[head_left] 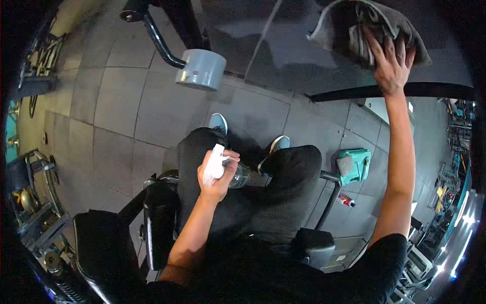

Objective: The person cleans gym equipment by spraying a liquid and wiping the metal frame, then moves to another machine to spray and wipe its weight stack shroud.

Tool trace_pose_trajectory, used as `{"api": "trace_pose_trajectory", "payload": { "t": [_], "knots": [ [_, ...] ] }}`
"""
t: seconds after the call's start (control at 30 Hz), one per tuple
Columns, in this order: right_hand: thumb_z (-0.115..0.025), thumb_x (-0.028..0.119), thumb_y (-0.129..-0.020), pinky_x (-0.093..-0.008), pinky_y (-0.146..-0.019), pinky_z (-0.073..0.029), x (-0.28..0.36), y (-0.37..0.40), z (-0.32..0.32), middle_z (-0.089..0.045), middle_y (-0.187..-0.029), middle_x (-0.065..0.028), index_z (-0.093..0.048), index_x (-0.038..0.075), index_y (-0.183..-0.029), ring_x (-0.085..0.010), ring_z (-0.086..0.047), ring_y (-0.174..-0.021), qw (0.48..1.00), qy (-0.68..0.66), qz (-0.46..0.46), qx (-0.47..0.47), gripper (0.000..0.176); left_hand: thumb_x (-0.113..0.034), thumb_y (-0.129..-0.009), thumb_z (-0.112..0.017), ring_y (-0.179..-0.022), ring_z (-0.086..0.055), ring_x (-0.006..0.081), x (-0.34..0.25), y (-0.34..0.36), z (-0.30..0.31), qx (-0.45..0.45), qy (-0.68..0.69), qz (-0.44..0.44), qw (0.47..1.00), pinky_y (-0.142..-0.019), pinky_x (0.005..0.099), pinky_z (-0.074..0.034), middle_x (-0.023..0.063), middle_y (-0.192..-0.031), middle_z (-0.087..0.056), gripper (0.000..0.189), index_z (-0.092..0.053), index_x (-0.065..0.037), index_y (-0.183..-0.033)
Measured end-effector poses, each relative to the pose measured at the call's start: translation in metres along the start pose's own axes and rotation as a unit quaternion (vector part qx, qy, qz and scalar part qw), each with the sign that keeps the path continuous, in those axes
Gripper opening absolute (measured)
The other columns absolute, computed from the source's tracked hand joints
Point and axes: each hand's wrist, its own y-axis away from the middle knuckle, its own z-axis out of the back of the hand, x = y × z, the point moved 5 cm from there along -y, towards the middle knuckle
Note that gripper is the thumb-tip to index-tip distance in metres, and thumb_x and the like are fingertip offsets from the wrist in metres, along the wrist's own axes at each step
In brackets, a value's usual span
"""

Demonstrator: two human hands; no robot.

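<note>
A spray bottle with a white trigger head [215,164] is in my left hand [218,175], held low over my lap. Its clear body [239,176] shows partly behind the fingers. At the upper right, my right hand [392,66] presses with spread fingers on a grey cloth [372,33], which lies bunched on a dark, smooth surface [283,35]. That arm is stretched far out. The cloth reaches beyond the hand on both sides.
Beside me stand black padded machine parts [98,248]. A metal arm ends in a grey cylinder [201,69] at the upper middle. On the tiled floor lie a teal case [357,166] and a small red-and-white bottle [347,201]. Gym equipment lines both sides.
</note>
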Motion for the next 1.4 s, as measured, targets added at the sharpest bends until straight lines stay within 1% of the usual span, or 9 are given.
{"api": "trace_pose_trajectory", "payload": {
  "t": [0.07,0.1,0.2,0.33,0.4,0.57,0.73,1.07,1.4],
  "knots": [
    [-0.065,0.025,-0.095,-0.0695,-0.115,-0.029,0.030,0.031,-0.038,-0.058,-0.155,-0.0048,-0.064,0.036,-0.147,-0.0368,-0.052,-0.134,0.982,-0.092,-0.108,-0.126,0.053,0.007,-0.094,-0.067,-0.101,-0.074,0.0233,0.007,-0.003,0.003,-0.010,0.003,0.020,1.000,-0.091,0.0367,-0.058,0.0164,-0.111,-0.075,0.024,-0.063,0.003,-0.117],
    [-0.069,0.028,-0.085,-0.0524,-0.094,-0.050,0.065,0.018,-0.030,-0.068,-0.126,0.0068,-0.063,0.044,-0.145,-0.0247,-0.063,-0.106,0.983,-0.063,-0.108,-0.132,0.062,0.005,-0.094,-0.068,-0.099,-0.074,0.0236,0.006,-0.007,0.002,-0.016,0.007,0.016,1.000,-0.091,0.0371,-0.057,0.0162,-0.110,-0.075,0.023,-0.063,0.002,-0.116],
    [-0.061,0.024,-0.093,-0.0281,-0.092,-0.060,0.189,0.054,-0.078,-0.064,-0.143,0.0052,-0.055,0.035,-0.154,-0.0108,-0.065,-0.115,0.959,-0.253,0.095,0.083,0.062,0.002,-0.093,-0.069,-0.100,-0.074,0.0234,0.008,-0.010,0.005,-0.033,0.029,0.037,0.998,-0.092,0.0369,-0.057,0.0161,-0.110,-0.075,0.024,-0.062,0.002,-0.116],
    [-0.043,0.017,-0.105,-0.0315,-0.124,-0.037,0.361,0.156,-0.170,-0.035,-0.171,-0.0087,-0.034,0.006,-0.164,-0.0174,-0.036,-0.156,0.879,-0.266,0.336,0.211,0.061,0.004,-0.087,-0.070,-0.101,-0.075,0.0233,0.009,-0.002,0.003,-0.060,0.054,0.089,0.993,-0.087,0.0338,-0.058,0.0177,-0.111,-0.077,0.031,-0.063,0.003,-0.117],
    [-0.042,0.018,-0.106,-0.0296,-0.126,-0.034,0.412,0.176,-0.195,-0.034,-0.172,-0.0082,-0.031,0.004,-0.165,-0.0183,-0.036,-0.156,0.740,-0.468,0.259,0.407,0.061,0.005,-0.084,-0.072,-0.101,-0.076,0.0233,-0.006,-0.011,0.003,0.015,-0.107,0.018,0.994,-0.085,0.0327,-0.059,0.0179,-0.110,-0.077,0.033,-0.062,0.003,-0.116],
    [-0.044,0.021,-0.106,-0.0303,-0.126,-0.032,0.511,0.192,-0.223,-0.039,-0.169,-0.0077,-0.044,0.002,-0.159,-0.0185,-0.038,-0.155,0.806,-0.288,0.380,0.350,0.056,0.001,-0.085,-0.076,-0.089,-0.077,0.0272,-0.017,-0.024,-0.005,0.009,-0.101,0.019,0.995,-0.079,0.0347,-0.059,0.0169,-0.106,-0.077,0.034,-0.065,0.003,-0.117],
    [-0.048,0.023,-0.104,-0.0332,-0.126,-0.032,0.488,0.102,-0.185,-0.048,-0.162,-0.0108,-0.053,0.002,-0.152,-0.0220,-0.040,-0.153,0.861,-0.251,0.359,0.257,0.053,0.003,-0.086,-0.076,-0.089,-0.076,0.0233,-0.025,-0.033,-0.008,0.019,-0.125,-0.002,0.992,-0.077,0.0330,-0.058,0.0148,-0.107,-0.076,0.032,-0.066,0.001,-0.116],
    [-0.075,0.026,-0.073,-0.0424,-0.120,-0.042,0.160,-0.116,-0.009,-0.061,-0.146,-0.0174,-0.064,0.005,-0.137,-0.0340,-0.054,-0.140,0.917,-0.355,0.163,0.085,0.068,0.002,-0.093,-0.070,-0.099,-0.072,0.0195,-0.005,-0.011,0.011,-0.065,0.037,0.060,0.995,-0.090,0.0317,-0.055,0.0128,-0.106,-0.075,0.020,-0.066,0.003,-0.113],
    [-0.063,0.033,-0.093,-0.0399,-0.121,-0.038,0.411,0.018,-0.143,-0.060,-0.143,-0.0234,-0.056,-0.005,-0.144,-0.0366,-0.053,-0.140,0.895,-0.260,0.314,0.177,0.064,-0.003,-0.088,-0.077,-0.091,-0.075,0.0220,-0.007,-0.017,0.013,-0.024,-0.110,0.030,0.993,-0.080,0.0326,-0.057,0.0111,-0.105,-0.075,0.032,-0.067,-0.003,-0.119]
  ]
}}
